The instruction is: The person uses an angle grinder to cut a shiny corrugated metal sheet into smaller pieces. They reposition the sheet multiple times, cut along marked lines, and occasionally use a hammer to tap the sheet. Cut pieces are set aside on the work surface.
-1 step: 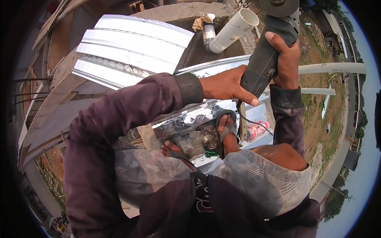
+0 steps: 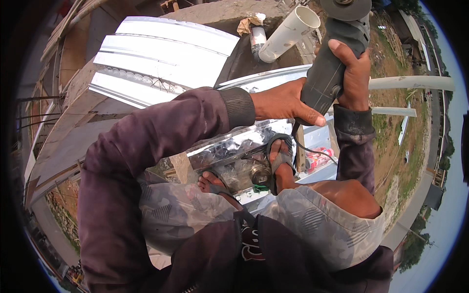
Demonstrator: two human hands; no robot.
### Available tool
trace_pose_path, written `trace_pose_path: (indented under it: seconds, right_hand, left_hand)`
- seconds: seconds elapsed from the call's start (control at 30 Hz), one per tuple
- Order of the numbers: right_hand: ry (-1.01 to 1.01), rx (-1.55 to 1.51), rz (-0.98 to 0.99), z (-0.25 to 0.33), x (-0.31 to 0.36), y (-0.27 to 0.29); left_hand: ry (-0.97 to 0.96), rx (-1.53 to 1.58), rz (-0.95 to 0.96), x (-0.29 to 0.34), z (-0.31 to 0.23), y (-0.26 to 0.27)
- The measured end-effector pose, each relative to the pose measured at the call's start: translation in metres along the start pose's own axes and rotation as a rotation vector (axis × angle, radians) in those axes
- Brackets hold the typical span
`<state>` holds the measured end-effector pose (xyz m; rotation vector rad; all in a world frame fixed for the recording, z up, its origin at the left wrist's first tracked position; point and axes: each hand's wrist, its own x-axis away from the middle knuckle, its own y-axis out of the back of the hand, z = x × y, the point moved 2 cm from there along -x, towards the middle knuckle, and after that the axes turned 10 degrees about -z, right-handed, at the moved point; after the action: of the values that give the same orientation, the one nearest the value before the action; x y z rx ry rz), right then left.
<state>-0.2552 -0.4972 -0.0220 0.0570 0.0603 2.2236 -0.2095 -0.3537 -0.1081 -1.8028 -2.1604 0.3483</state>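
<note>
A dark angle grinder (image 2: 320, 90) is held up at the upper right, tilted, its round disc (image 2: 345, 7) at the top edge of the head view. My right hand (image 2: 355, 78) wraps round its body near the head, thumb across the front. My left hand (image 2: 279, 101) grips the tail end of the body from the left; its thumb lies near the cord end and its other fingers are hidden behind the tool. A dark cord (image 2: 312, 150) runs down from the tail. Below my hands lies a shiny metal sheet (image 2: 229, 146), near my sandalled feet (image 2: 279, 157).
Ribbed silver metal sheets (image 2: 166, 53) lie at the upper left on a concrete ledge. A wide white pipe (image 2: 289, 35) leans beside a smaller capped pipe (image 2: 257, 38). Another pale pipe (image 2: 410, 83) sticks out to the right over lower ground. A red-and-clear bottle (image 2: 318, 158) lies right of my feet.
Almost nothing differs. My left hand and its thumb sit very slightly further right in the picture, still on the grinder.
</note>
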Motion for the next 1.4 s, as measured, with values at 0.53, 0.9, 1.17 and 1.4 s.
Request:
trace_pose_path:
  seconds: [0.53,0.9,1.17,1.4]
  right_hand:
    - [-0.162,0.547,-0.255,-0.121,0.115,0.136]
    - [-0.521,0.39,-1.136,-0.22,0.359,0.346]
    - [-0.723,0.301,-1.448,-0.301,0.43,0.4]
    - [-0.798,0.622,-1.393,-0.307,0.416,0.384]
  left_hand:
    - [0.047,-0.336,-0.1,-0.004,0.166,-0.117]
    - [0.075,-0.404,-0.098,-0.05,0.112,-0.011]
    - [0.121,-0.449,-0.131,-0.058,0.114,0.007]
    - [0.139,-0.373,-0.153,-0.053,0.119,0.009]
